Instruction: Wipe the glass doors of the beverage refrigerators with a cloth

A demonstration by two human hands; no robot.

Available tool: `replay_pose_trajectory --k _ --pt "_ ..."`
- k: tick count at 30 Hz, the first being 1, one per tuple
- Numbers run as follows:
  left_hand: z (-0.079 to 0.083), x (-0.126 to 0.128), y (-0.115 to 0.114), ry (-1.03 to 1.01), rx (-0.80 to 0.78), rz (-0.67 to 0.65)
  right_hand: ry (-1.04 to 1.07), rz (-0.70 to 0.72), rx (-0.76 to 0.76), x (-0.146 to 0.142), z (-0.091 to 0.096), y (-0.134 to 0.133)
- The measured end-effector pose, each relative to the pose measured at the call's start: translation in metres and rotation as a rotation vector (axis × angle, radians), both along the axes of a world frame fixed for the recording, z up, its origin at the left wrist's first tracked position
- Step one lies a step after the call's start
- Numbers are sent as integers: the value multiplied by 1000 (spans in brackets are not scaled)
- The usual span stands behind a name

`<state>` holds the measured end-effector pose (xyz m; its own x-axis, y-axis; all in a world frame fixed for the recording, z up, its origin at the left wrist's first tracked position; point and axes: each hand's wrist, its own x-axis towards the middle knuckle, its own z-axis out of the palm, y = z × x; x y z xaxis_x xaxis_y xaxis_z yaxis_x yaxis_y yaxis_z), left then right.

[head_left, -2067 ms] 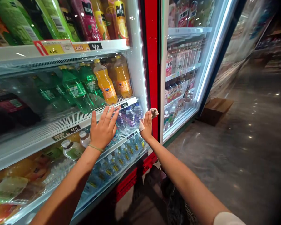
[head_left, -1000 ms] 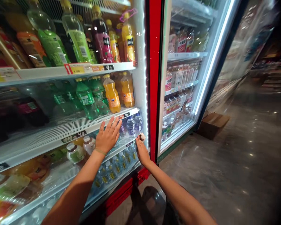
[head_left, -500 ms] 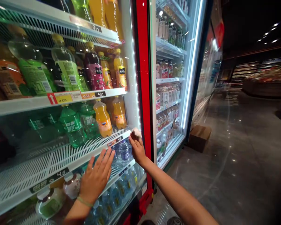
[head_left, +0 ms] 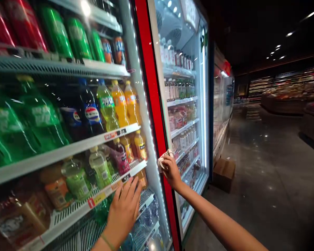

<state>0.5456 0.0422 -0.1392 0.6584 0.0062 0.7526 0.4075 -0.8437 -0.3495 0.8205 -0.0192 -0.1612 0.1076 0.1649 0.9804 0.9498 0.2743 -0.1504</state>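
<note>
My right hand [head_left: 172, 171] is closed on a crumpled whitish cloth [head_left: 165, 158], holding it against the red door frame [head_left: 150, 76] of a drinks fridge. My left hand [head_left: 127, 204] is open, fingers stretched upward and palm toward the fridge's glass door [head_left: 149, 139]; it appears to rest on the glass. A thin band circles that wrist. Behind the glass, green soda bottles [head_left: 45, 115], a Pepsi bottle [head_left: 91, 113] and orange soda bottles [head_left: 120, 103] stand on a shelf. Juice bottles [head_left: 121, 157] occupy the shelf below.
A second lit fridge [head_left: 204, 104] with several shelves of bottles stands to the right. A brown cardboard box [head_left: 223, 174] sits on the shiny grey floor [head_left: 264, 195] beside it. Farther back are produce displays [head_left: 290, 94].
The view has tilted upward, bringing cans and higher shelves into sight. My right hand has moved the cloth up and right from the glass edge to the red frame. My left hand is higher on the door.
</note>
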Motion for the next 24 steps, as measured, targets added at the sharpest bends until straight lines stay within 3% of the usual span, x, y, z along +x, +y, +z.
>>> replay_pose_trajectory --k 3,5,7,9,11,15,19,21,24 --pt "101 29 -2 -36 20 -24 1 -106 -82 24 85 -34" --pt "157 48 -5 -43 42 -46 -23 -175 -116 38 137 -58" --pt "201 69 -11 -43 58 -44 -51 -216 -133 55 181 -83" --pt "234 94 -21 -24 47 -10 -70 -221 -146 75 211 -108" --pt "253 124 -34 -7 36 8 -78 -199 -164 99 226 -134" --pt "270 201 -60 -22 -45 67 -96 -126 -239 158 229 -185" --pt "296 270 -61 139 -67 178 -129 -52 -323 219 238 -224" --pt "312 289 -52 157 -104 269 -120 -53 -330 243 246 -235" --pt "328 298 -36 155 -125 338 -50 -57 -312 269 254 -242"
